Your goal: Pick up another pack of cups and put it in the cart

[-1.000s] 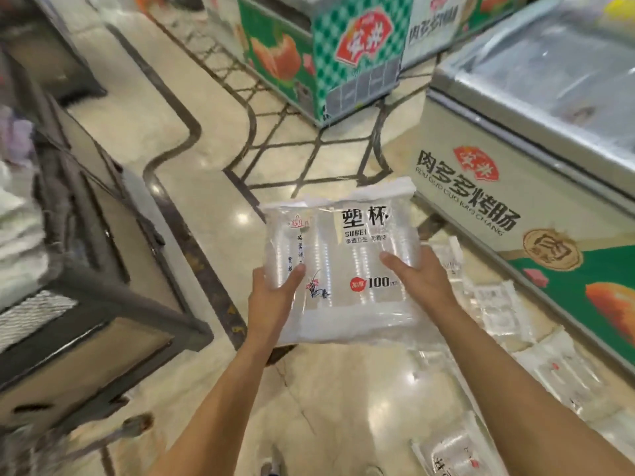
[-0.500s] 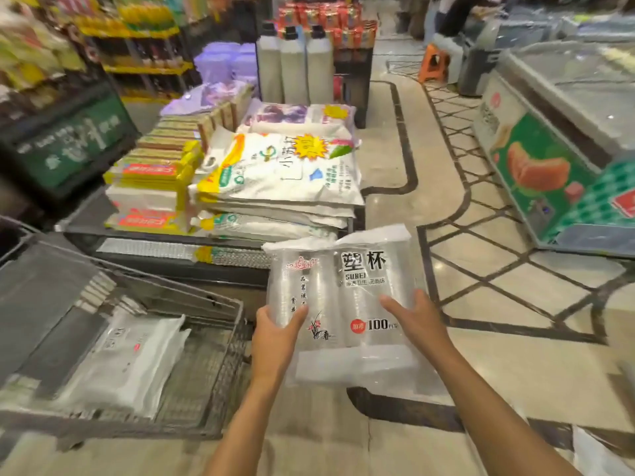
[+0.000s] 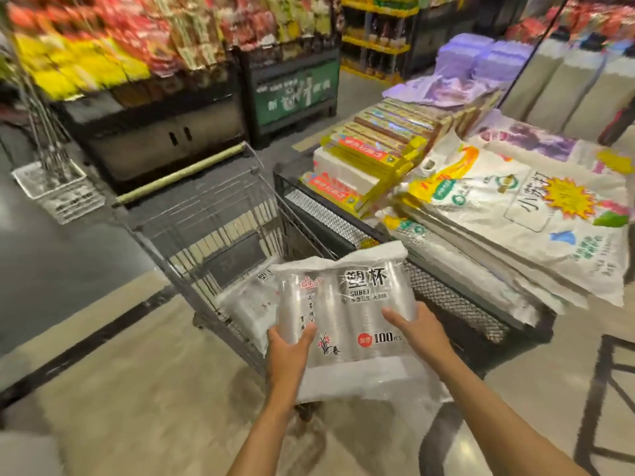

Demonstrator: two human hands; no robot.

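Observation:
I hold a clear plastic pack of disposable cups (image 3: pixel 347 304) with both hands, over the near end of a wire shopping cart (image 3: pixel 206 221). My left hand (image 3: pixel 287 352) grips the pack's lower left corner, thumb on top. My right hand (image 3: pixel 417 333) grips its lower right side. The pack bears black Chinese print and "100 PCS". Another similar white pack (image 3: pixel 251 304) lies inside the cart, partly hidden behind the one I hold.
A low dark display platform (image 3: pixel 330 214) at right carries stacked rice sacks (image 3: pixel 522 214), yellow boxes (image 3: pixel 371 156) and purple packs (image 3: pixel 481 63). Snack shelves (image 3: pixel 137 49) stand behind the cart. Tiled floor (image 3: pixel 137 389) lies at lower left. A dark metal frame (image 3: pixel 604 379) is at the right edge.
My view has swung left from the freezers to the cart and shelves. The pack, still held in both hands, now sits over the cart's near end.

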